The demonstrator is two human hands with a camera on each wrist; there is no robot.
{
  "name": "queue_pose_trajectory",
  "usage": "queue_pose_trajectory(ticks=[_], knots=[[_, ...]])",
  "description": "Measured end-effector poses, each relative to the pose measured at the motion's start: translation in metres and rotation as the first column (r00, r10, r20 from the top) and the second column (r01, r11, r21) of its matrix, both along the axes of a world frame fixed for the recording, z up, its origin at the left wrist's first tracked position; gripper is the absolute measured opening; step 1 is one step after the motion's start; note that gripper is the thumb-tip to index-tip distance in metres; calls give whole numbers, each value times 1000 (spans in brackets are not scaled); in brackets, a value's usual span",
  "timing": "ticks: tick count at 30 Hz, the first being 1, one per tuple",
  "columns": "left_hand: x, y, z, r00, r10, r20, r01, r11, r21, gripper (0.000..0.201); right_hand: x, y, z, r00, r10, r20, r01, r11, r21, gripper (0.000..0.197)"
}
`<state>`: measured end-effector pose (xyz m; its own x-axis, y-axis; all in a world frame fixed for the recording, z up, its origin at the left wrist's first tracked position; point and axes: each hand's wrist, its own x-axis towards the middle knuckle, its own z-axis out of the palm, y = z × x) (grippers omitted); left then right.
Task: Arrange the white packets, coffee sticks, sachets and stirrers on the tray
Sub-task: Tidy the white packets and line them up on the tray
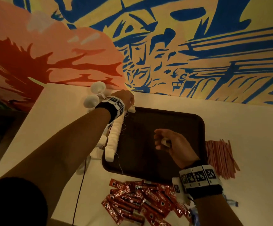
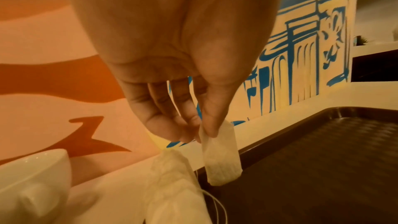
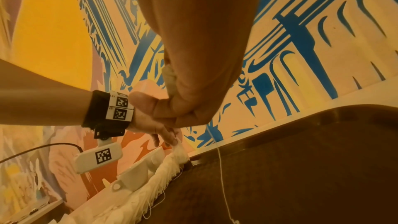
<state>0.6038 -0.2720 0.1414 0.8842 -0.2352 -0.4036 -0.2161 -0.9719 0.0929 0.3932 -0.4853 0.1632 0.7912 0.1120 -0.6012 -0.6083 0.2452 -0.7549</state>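
A dark brown tray (image 1: 181,124) lies on the white counter. A row of white packets (image 1: 114,134) with threads runs along its left edge. My left hand (image 1: 129,99) is at the tray's far left corner and pinches one white packet (image 2: 221,157) by its top, its lower end touching the tray (image 2: 323,168). My right hand (image 1: 166,141) hovers over the tray's middle with fingers curled round another white packet (image 1: 164,141); its thread (image 3: 221,168) hangs down. Red coffee sticks (image 1: 142,201) lie heaped in front of the tray. Pink stirrers (image 1: 220,157) lie to its right.
Two white cups (image 1: 93,95) stand at the counter's far left, beside the tray corner. More white packets (image 1: 98,149) lie loose left of the tray. A painted wall rises right behind the counter. A dark cable (image 1: 80,185) runs down from my left arm.
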Motion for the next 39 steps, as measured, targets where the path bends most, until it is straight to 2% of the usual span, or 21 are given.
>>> queue_pose_trajectory(ticks=[8, 12, 15, 20, 23, 27, 31, 34, 37, 39], knots=[[26, 0, -27, 1000, -4, -25, 3, 1000, -28, 12, 5, 0, -21, 999, -4, -31, 4, 1000, -15, 30], [35, 0, -37, 1000, -27, 8, 28, 1000, -8, 27, 12, 7, -26, 998, -40, -52, 41, 999, 22, 30], [40, 0, -42, 999, -53, 7, 53, 999, 9, 28, 17, 12, -28, 997, -54, -63, 56, 998, 35, 30], [42, -1, -36, 995, -101, 1, 101, 995, 10, 26, 25, 19, -33, 995, -68, -75, 70, 997, 34, 31], [41, 1, -28, 993, -119, 3, 119, 993, -5, 37, 26, 23, -35, 995, -71, -68, 72, 997, 22, 37], [29, 5, -11, 987, -123, 99, 127, 991, -42, 42, 24, 27, -36, 993, -93, -70, 97, 993, 61, 41], [-3, 12, 13, 978, -117, 171, 144, 977, -156, 35, 15, 36, -34, 992, -90, -85, 99, 989, 110, 47], [-39, 18, 31, 985, -117, 127, 151, 940, -306, 32, 3, 46, -26, 993, -99, -62, 107, 984, 140, 54], [-83, 23, 57, 988, -155, 29, 146, 834, -532, 27, -13, 58, -10, 993, -116, -15, 117, 981, 153, 63], [-116, 26, 77, 973, -221, -61, 135, 767, -628, 28, -27, 65, 2, 992, -125, 24, 119, 980, 160, 62]])
